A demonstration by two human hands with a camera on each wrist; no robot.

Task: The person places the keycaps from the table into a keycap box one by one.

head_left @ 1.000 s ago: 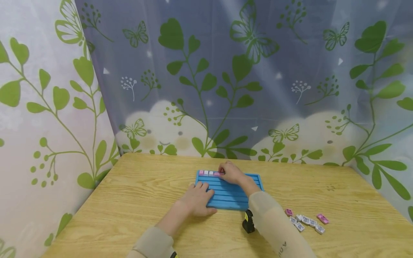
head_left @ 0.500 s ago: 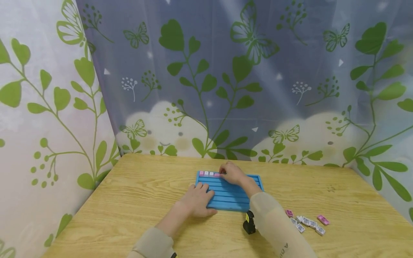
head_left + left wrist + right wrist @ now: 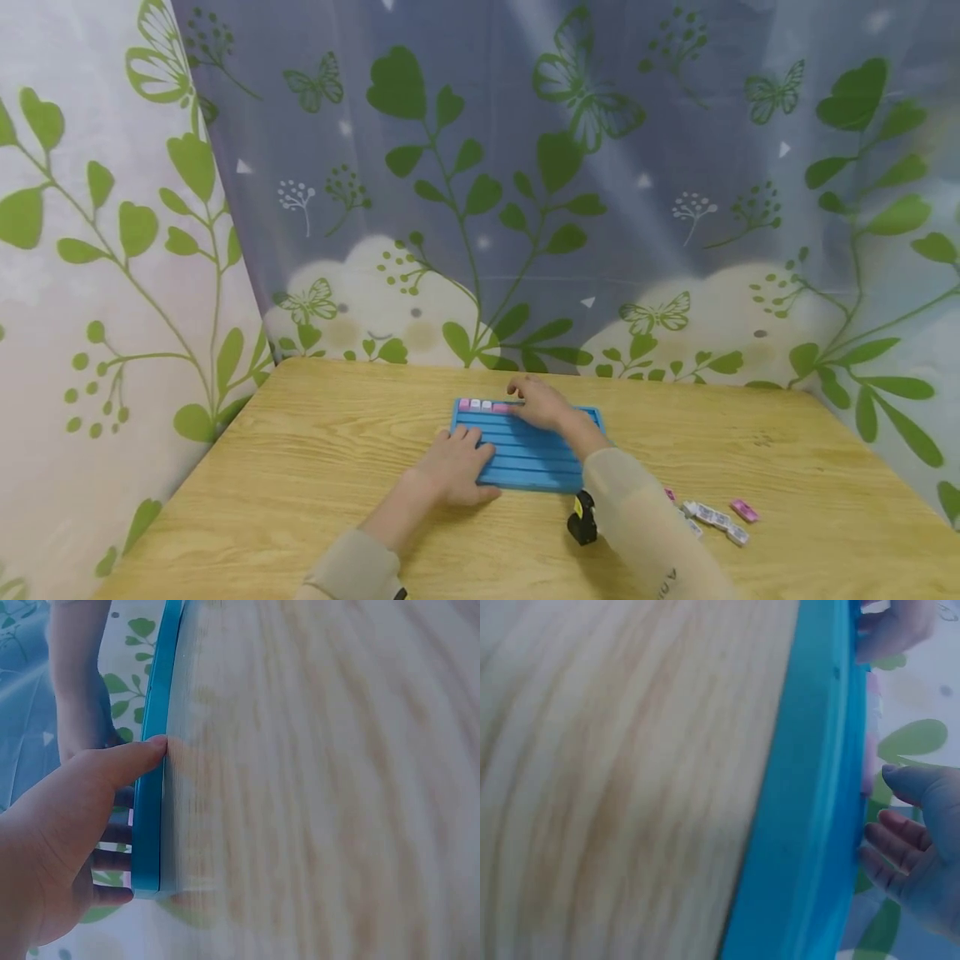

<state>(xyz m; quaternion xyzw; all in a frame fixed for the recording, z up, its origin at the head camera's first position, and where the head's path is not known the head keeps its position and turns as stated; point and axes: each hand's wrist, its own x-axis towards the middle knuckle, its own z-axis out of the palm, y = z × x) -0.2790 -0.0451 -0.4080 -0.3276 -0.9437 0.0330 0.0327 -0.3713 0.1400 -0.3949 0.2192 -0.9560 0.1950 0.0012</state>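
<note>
A blue ridged tray (image 3: pixel 528 462) lies on the table. Along its far row, at the left end, sit small pink and white keycap-like pieces (image 3: pixel 476 406), with a longer pink piece (image 3: pixel 501 408) at the right end of the line. My left hand (image 3: pixel 453 467) rests over the tray's left side; its thumb (image 3: pixel 139 759) presses the near edge and its fingers lie spread. My right hand (image 3: pixel 542 404) is at the far row, beside the longer pink piece. In the right wrist view its thumb and fingers stand apart, with nothing visible between them.
Several loose white pieces (image 3: pixel 720 520) and a pink one (image 3: pixel 745 510) lie on the table (image 3: pixel 337 417) right of the tray, partly behind the right sleeve (image 3: pixel 637 508). A black wrist device (image 3: pixel 582 518) hangs below that sleeve. Patterned cloth (image 3: pixel 480 208) stands behind the table.
The fingers of my right hand have parted slightly at the far row. My left hand stays in place on the tray, and the head view has shifted a little.
</note>
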